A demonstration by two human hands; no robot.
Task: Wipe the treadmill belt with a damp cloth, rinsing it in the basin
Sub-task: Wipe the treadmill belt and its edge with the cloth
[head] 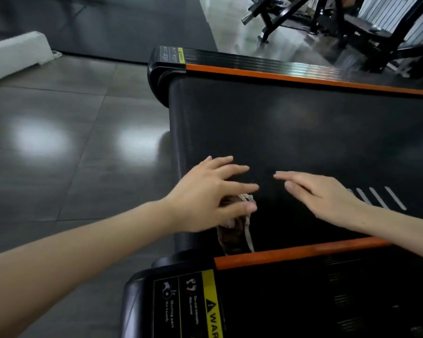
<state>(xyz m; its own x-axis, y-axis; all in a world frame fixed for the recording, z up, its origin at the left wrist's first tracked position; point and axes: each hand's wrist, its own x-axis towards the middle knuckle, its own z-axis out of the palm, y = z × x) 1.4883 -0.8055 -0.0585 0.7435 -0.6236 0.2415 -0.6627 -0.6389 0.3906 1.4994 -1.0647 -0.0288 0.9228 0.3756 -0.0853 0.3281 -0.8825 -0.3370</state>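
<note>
Your left hand (213, 191) lies spread, fingers straight, over a dark, crumpled cloth with a pale hem (232, 232). It pinches nothing, and you cannot tell whether the palm actually presses down. Your right hand (320, 193) hovers flat and empty just beside it. The cloth sits on the black textured treadmill belt (303, 132), at the corner where its rounded end meets the near orange side strip (291, 254). Expect the cloth to be light and limp, and clinging if damp; bunch it under the palm rather than lifting it by the hem. Most of it is hidden beneath the hand and blends into the belt. Its dampness cannot be judged, and no basin is in view.
</note>
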